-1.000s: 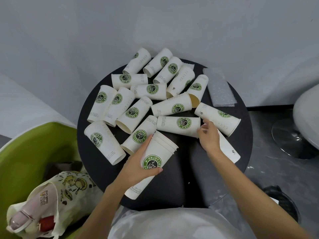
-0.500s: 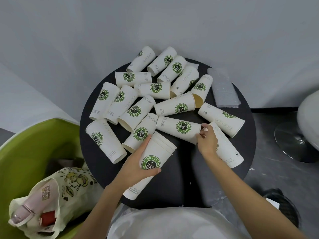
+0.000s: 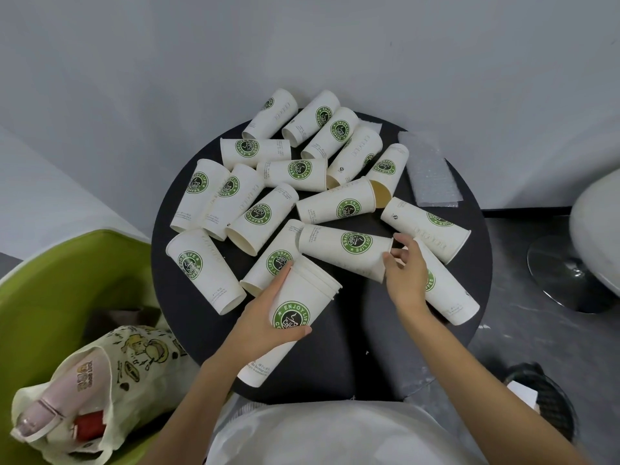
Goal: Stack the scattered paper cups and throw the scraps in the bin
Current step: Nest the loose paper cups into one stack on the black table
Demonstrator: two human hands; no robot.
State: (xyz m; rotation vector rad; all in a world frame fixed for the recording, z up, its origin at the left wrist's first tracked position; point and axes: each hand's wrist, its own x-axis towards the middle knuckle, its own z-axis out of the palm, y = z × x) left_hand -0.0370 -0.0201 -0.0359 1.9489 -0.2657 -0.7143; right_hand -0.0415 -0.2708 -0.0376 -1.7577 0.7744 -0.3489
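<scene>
1. White paper cups (image 3: pixel 204 270) with round green logos lie on their sides across a round black table (image 3: pixel 188 313). Sixteen loose ones can be counted, crowded from nine o'clock round to four o'clock, and most touch a neighbour.
2. One nested stack (image 3: pixel 295 297) lies at six o'clock, its mouth toward twelve, and three rims show at its open end. The left hand (image 3: pixel 268 317) grasps it round the middle, thumb across the logo and fingers along the far side. The stack's base reaches the table's near edge.
3. The right hand (image 3: pixel 402 273) is at four o'clock. Its thumb and fingers close on the rim of the middle cup (image 3: pixel 345 248), which lies with its mouth toward three o'clock. The wrist crosses over another loose cup.
4. One sheet of clear bubble wrap (image 3: pixel 431 176) lies flat at two o'clock, just beside the cups. A second pale scrap (image 3: pixel 370 124) shows behind the cups at one o'clock.
5. One black mesh bin (image 3: pixel 550 407) stands on the floor at five o'clock, off the table.
6. One printed tote bag (image 3: pixel 127 374) sits on a green seat (image 3: pixel 50 297) at eight o'clock.
7. One white chair (image 3: pixel 597 229) stands at three o'clock.
</scene>
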